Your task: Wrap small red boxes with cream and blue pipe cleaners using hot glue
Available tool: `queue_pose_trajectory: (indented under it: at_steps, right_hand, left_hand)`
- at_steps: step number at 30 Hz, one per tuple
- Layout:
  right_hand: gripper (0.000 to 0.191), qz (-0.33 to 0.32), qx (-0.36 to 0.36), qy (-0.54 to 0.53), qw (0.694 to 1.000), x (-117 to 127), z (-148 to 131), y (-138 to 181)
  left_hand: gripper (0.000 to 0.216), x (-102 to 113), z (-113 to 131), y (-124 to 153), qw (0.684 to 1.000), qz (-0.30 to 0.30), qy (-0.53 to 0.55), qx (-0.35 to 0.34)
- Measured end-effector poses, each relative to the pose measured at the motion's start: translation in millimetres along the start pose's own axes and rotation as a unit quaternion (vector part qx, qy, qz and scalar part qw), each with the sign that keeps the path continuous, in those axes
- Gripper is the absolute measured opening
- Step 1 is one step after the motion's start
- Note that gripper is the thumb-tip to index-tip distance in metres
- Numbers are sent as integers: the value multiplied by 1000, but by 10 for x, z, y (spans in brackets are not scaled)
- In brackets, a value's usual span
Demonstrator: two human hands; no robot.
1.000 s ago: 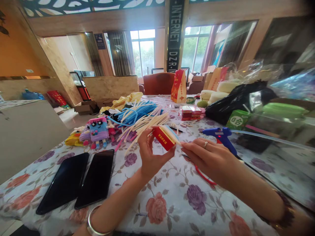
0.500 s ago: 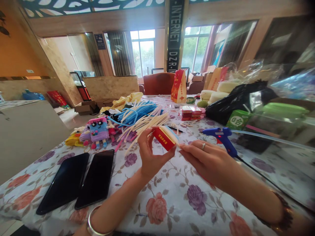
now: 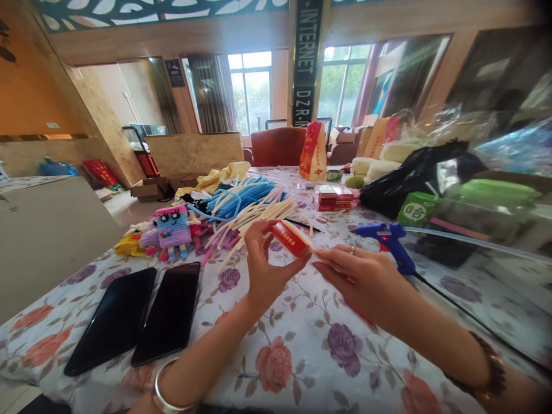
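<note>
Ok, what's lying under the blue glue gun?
The blue glue gun rests on the flowered tablecloth, its black cord trailing right. The right hand covers the cloth nearest its handle.

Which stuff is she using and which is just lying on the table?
In use: left hand holding red box; right hand at its corner.
Lying about: phones, glue gun, knitted doll, pipe cleaners.

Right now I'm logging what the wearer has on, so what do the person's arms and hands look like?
Both forearms are bare, no sleeves. The left hand has a plain silver metal bangle at the wrist. The right hand wears a thin ring and a dark beaded bracelet.
</note>
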State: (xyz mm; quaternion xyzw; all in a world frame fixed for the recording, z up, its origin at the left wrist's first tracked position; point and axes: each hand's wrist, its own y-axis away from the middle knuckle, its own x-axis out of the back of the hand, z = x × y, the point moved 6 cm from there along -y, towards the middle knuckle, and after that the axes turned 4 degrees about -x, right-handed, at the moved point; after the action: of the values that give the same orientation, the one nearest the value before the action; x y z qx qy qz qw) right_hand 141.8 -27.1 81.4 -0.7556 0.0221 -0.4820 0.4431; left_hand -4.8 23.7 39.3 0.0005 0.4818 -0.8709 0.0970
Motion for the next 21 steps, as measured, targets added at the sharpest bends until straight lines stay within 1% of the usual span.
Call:
queue_pose_trajectory:
  at_steps: [3,5,13,17,21]
  right_hand:
    - [14,-5,-3,7,1000,-13,31,5]
    - [14,-8,-3,7,1000,-17,48,4]
    - [16,-5,-1,16,1000,1,75,-16]
    - [19,-30,-30,6,999,-42,160,-11]
    - [19,-46,-73,-11,996,-67,263,-22]
  left_hand:
    - [86,-33,-57,5,998,-20,23,57]
    - [87,-41,-78,5,996,-25,31,78]
    - [94,16,-102,1,998,-11,-1,58]
    - [97,31,-120,-2,998,-1,-4,59]
    - [92,7,-124,-24,997,1,21,77]
